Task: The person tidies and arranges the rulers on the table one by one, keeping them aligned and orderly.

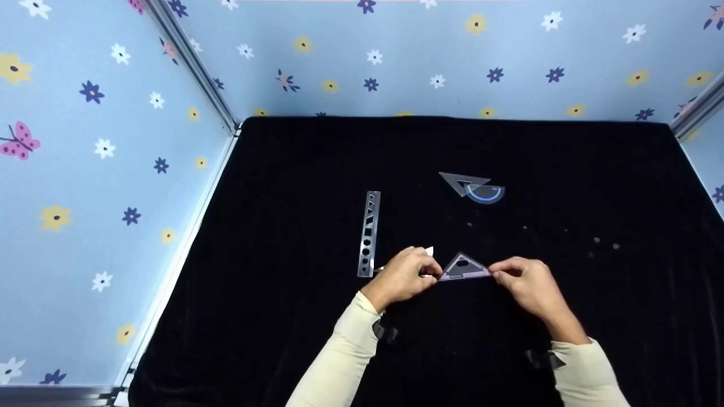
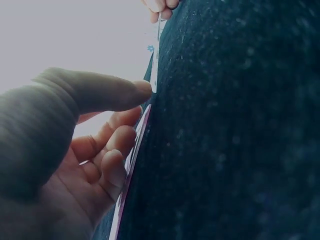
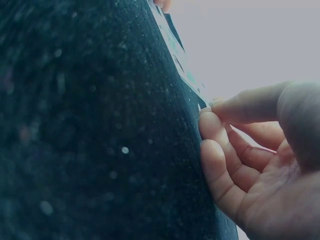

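Note:
A clear triangular set square [image 1: 466,276] with a pale purple lower edge spans the gap between the two hands, its apex pointing away. My left hand [image 1: 404,274] pinches its left corner. My right hand [image 1: 529,282] pinches the right corner between thumb and index finger, also seen in the right wrist view. Under the left hand, a white piece [image 1: 430,250] is mostly hidden. In the left wrist view a thin pink-edged strip [image 2: 129,175] lies beside the curled fingers; its kind cannot be told.
Left of the hands lies a clear ruler [image 1: 362,265] with cut-out shapes. Farther back, another set square [image 1: 452,180] touches or overlaps a blue-marked protractor [image 1: 486,195]. Black cloth [image 1: 294,215] covers the table, with flower-patterned panels [image 1: 339,56] around it.

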A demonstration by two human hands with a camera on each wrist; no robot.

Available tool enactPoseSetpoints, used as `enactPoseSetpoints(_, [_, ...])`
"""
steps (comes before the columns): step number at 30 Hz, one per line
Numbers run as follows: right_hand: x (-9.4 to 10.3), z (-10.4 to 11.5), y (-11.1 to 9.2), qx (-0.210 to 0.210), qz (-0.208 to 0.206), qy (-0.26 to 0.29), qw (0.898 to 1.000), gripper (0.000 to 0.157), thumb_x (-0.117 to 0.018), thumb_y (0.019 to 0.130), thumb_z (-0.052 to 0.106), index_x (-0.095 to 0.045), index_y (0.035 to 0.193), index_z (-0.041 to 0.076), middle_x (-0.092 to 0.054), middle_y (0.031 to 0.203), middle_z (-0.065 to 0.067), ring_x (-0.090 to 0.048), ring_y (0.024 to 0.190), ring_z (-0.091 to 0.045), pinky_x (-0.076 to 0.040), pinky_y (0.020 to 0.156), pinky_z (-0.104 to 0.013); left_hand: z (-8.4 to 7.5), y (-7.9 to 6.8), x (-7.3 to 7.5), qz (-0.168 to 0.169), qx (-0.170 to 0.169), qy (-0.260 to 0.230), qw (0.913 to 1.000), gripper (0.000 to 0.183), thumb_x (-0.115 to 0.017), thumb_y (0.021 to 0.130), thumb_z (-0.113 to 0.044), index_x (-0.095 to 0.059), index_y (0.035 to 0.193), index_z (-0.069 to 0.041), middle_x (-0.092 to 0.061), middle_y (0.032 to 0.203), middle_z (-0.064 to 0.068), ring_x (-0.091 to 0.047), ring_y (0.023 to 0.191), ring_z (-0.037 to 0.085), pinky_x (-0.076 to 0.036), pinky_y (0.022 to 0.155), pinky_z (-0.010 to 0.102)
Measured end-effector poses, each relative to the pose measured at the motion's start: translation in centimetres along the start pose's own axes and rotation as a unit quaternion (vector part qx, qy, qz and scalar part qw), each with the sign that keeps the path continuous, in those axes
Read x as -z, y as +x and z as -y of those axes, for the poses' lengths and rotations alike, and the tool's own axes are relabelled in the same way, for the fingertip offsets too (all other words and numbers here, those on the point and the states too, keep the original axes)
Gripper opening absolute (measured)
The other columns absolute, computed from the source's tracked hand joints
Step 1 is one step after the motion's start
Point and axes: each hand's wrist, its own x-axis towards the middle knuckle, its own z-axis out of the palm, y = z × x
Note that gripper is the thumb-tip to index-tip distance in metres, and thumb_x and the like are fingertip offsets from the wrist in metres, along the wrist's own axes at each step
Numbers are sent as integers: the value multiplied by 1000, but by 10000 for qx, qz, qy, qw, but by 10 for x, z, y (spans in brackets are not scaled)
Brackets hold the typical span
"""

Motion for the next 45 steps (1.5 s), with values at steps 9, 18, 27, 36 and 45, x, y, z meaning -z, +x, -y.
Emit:
enactPoseSetpoints(9, [-4,-12,4,-8,47,-81,10000,10,-84,92,8,-89,96,16,-87,96,1,-66,88,5,-47,79,-8,0,1,0,-1,70,5,10000,14,-85,96,-23,-87,110,-23,-82,109,-5,-73,105,12,-57,105,31])
enactPoseSetpoints(18, [-11,-33,8,-84,130,-41,9999,10,-83,94,9,-89,97,17,-87,96,-1,-66,84,6,-49,75,-10,0,2,0,65,96,111,9999,11,-85,96,-24,-87,106,-22,-81,103,-5,-70,101,11,-57,103,32])
enactPoseSetpoints(27, [-5,-2,3,-319,215,-57,9992,10,-80,93,7,-87,97,13,-86,96,-7,-66,81,1,-50,74,-14,0,3,-1,51,120,138,9998,8,-85,96,-24,-87,104,-23,-80,101,-6,-70,99,11,-58,102,32])
enactPoseSetpoints(36, [1,30,-2,-649,360,-194,9971,15,-79,97,1,-86,111,2,-87,103,-16,-65,81,6,-53,76,-14,0,3,0,98,123,129,9998,11,-83,97,-21,-87,107,-22,-80,100,-6,-68,99,10,-58,99,32])
enactPoseSetpoints(45, [-2,20,-1,-445,239,-340,9981,12,-81,94,3,-88,103,7,-87,101,-8,-66,84,3,-53,78,-15,2,4,-1,53,-23,76,10000,14,-79,96,-17,-87,108,-19,-81,99,-5,-70,97,11,-58,102,33])
